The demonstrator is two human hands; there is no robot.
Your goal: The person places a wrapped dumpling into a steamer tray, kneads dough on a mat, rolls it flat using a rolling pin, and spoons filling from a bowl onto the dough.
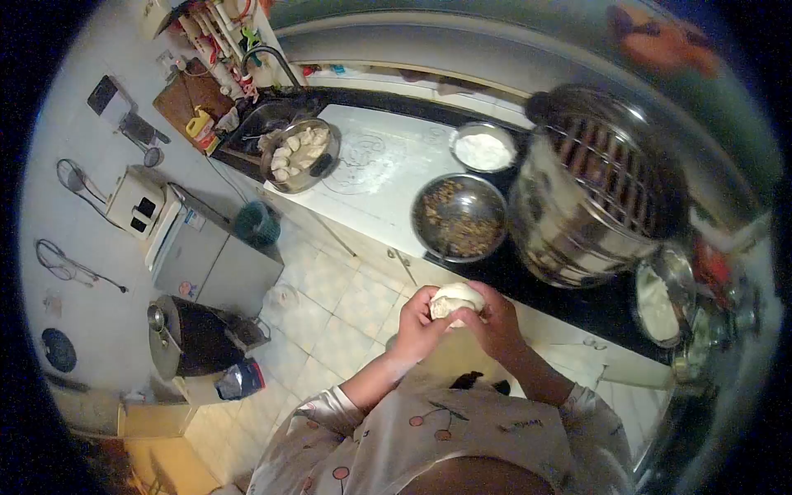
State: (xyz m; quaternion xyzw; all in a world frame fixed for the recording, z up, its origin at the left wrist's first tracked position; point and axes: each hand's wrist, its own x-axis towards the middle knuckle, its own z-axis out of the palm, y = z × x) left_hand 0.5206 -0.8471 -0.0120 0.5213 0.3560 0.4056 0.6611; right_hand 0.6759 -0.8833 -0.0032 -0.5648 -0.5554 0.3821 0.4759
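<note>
A pale dough bun [455, 300] is held up in front of my chest, between both hands. My left hand [418, 328] curls round one side of it, thumb along the near edge. My right hand [498, 332] closes on the other side, fingers at the dough's edge. The bun's underside and some fingertips are hidden. Just beyond the hands, a steel bowl [422, 216] contains a brown, chopped filling [466, 239]. A floured white board [388, 136] lies on the counter behind it.
Several shaped dough pieces lie in a round pan [275, 183] by the sink. A bowl of white flour [483, 153] stands near a large steel steamer pot [561, 223]. Another bowl with white contents [656, 307] sits at right. A small fridge [223, 260] stands left.
</note>
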